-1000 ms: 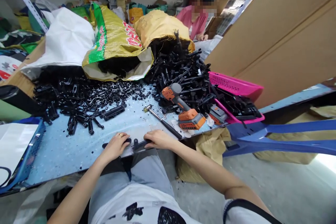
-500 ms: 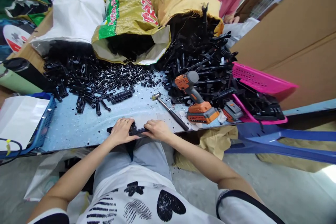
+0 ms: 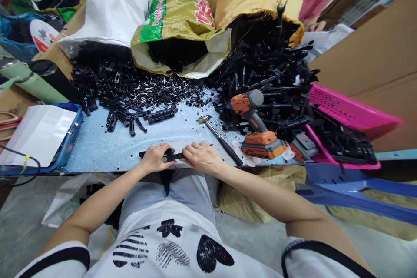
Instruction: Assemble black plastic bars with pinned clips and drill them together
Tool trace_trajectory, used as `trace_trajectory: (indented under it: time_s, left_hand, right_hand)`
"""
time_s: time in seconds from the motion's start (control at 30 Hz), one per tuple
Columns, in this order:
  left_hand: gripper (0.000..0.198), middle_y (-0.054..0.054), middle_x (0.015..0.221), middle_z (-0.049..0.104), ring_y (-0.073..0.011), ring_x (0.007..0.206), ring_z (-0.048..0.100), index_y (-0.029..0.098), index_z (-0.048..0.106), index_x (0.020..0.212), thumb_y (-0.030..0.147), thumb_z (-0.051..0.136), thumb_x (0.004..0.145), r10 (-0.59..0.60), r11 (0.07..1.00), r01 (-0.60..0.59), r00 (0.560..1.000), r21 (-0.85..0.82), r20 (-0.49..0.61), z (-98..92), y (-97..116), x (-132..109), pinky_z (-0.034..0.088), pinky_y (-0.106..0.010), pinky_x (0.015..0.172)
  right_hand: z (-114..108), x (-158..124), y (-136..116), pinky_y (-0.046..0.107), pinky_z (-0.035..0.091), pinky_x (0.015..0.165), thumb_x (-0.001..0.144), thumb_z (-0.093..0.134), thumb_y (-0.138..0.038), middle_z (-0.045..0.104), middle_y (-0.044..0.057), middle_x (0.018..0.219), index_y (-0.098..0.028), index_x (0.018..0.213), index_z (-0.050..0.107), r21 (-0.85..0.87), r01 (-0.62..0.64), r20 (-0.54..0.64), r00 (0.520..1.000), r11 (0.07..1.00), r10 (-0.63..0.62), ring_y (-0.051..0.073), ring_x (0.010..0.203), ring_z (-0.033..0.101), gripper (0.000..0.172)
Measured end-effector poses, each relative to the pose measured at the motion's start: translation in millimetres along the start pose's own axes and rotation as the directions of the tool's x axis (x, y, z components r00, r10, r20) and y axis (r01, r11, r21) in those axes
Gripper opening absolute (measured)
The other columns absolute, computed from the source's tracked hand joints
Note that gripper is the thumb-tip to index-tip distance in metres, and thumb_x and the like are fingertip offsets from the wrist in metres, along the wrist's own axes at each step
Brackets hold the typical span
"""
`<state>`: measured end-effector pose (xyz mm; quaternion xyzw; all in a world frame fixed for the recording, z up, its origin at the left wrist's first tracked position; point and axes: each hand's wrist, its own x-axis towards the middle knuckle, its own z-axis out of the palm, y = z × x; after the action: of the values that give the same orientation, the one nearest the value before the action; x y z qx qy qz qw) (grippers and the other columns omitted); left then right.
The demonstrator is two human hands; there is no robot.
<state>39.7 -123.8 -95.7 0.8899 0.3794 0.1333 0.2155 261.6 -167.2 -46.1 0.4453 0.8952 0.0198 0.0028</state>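
Note:
At the table's front edge, a long black plastic part lies crosswise between my two hands. My left hand is closed round its left portion, with a dark tip poking out beyond the fingers. The fingers of my right hand wrap over the right portion and hide most of it. Just right of my right hand lies a hammer, its handle slanting toward the front edge. A black and orange cordless power tool stands on its battery further right. Behind my hands sit several black slotted pieces.
Small black pins pile up mid-table, below an open yellow-green sack. A heap of long black parts spreads at right, near a pink basket. A blue basket holds white sheets at left. Someone in pink is behind.
The camera view has shifted, so the table contents appear further right. Both hands keep hold of the black part; my right hand looks flatter over it.

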Motion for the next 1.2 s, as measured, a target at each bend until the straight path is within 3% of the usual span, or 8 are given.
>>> trace_trajectory:
  time_s: [0.17, 0.27, 0.43, 0.57, 0.73, 0.87, 1.0, 1.2]
  left_hand:
    - [0.052, -0.01, 0.109, 0.061, -0.0266, 0.106, 0.056, 0.02, 0.052, 0.113, 0.056, 0.059, 0.076, -0.005, 1.0, 0.004, 0.997, 0.007, 0.081, 1.6, 5, 22, 0.044, -0.037, 0.089]
    - [0.05, -0.013, 0.127, 0.051, -0.0258, 0.12, 0.045, 0.017, 0.045, 0.124, 0.048, 0.052, 0.085, -0.017, 1.0, 0.017, 1.0, 0.005, 0.002, -11.2, -15, 76, 0.037, -0.037, 0.099]
    - [0.034, -0.018, 0.12, 0.052, -0.0243, 0.11, 0.05, 0.013, 0.045, 0.124, 0.017, 0.038, 0.091, -0.385, 0.9, 0.413, 0.903, 0.138, -0.194, -46.6, -75, 180, 0.04, -0.035, 0.09]
    - [0.026, -0.023, 0.115, 0.052, -0.028, 0.107, 0.052, 0.007, 0.051, 0.112, 0.013, 0.043, 0.088, -0.4, 0.884, 0.432, 0.897, 0.18, -0.191, -46.9, -92, 212, 0.04, -0.04, 0.088]
    - [0.025, -0.022, 0.109, 0.057, -0.0266, 0.104, 0.056, 0.005, 0.055, 0.105, 0.008, 0.036, 0.089, -0.37, 0.886, 0.398, 0.916, 0.239, -0.154, -34.9, -88, 209, 0.04, -0.04, 0.089]
    - [0.025, -0.018, 0.101, 0.062, -0.023, 0.096, 0.06, 0.006, 0.056, 0.105, 0.005, 0.04, 0.086, -0.378, 0.885, 0.403, 0.915, 0.233, -0.145, -41.0, -93, 198, 0.043, -0.035, 0.085]
    - [0.023, -0.016, 0.096, 0.064, -0.0234, 0.093, 0.061, 0.008, 0.059, 0.102, 0.005, 0.05, 0.081, -0.384, 0.892, 0.416, 0.903, 0.176, -0.192, -53.9, -99, 183, 0.044, -0.032, 0.083]
    - [0.018, -0.007, 0.089, 0.062, -0.0182, 0.084, 0.059, 0.013, 0.063, 0.097, 0.019, 0.056, 0.082, -0.267, 0.963, 0.254, 0.878, -0.086, -0.396, -57.0, -80, 108, 0.046, -0.03, 0.081]
  right_hand:
    - [33, -5, 18, 0.03, 0.032, 0.063, 0.095, 0.036, -0.047, 0.062, 0.009, 0.085, -0.017, 0.092, 0.062, 0.103, -0.068, -0.038, 0.997, 0.992, 0.072, 0.02, 0.078, 0.054, 0.04]
    - [59, -13, 24, 0.03, 0.038, 0.069, 0.093, 0.038, -0.049, 0.064, 0.01, 0.088, -0.017, 0.095, 0.063, 0.197, -0.156, -0.066, 0.983, 0.968, 0.172, 0.02, 0.082, 0.056, 0.041]
    - [66, -13, 29, 0.032, 0.043, 0.082, 0.094, 0.038, -0.047, 0.063, 0.011, 0.108, -0.018, 0.116, 0.058, 0.25, -0.185, -0.109, 0.97, 0.95, 0.218, 0.022, 0.097, 0.055, 0.041]
    - [53, 31, 71, 0.035, 0.042, 0.084, 0.095, 0.032, -0.041, 0.061, 0.014, 0.111, -0.018, 0.117, 0.056, 0.178, -0.383, -0.11, 0.908, 0.907, 0.405, 0.025, 0.103, 0.052, 0.04]
    - [56, 113, 145, 0.036, 0.043, 0.08, 0.091, 0.038, -0.026, 0.057, 0.02, 0.114, -0.012, 0.117, 0.055, 0.174, -0.719, 0.013, 0.685, 0.673, 0.729, 0.029, 0.105, 0.052, 0.034]
    - [62, 139, 157, 0.034, 0.044, 0.079, 0.082, 0.047, -0.016, 0.062, 0.02, 0.104, -0.01, 0.098, 0.063, 0.246, -0.715, 0.077, 0.687, 0.654, 0.722, 0.027, 0.094, 0.059, 0.023]
    - [57, 109, 125, 0.032, 0.046, 0.083, 0.083, 0.05, -0.021, 0.065, 0.012, 0.102, -0.014, 0.103, 0.06, 0.41, -0.644, -0.026, 0.699, 0.646, 0.714, 0.021, 0.092, 0.061, 0.023]
    - [56, 44, 26, 0.031, 0.053, 0.074, 0.078, 0.064, -0.043, 0.069, 0.006, 0.089, -0.018, 0.094, 0.062, 0.863, -0.173, -0.252, 0.668, 0.475, 0.7, 0.017, 0.076, 0.066, 0.03]
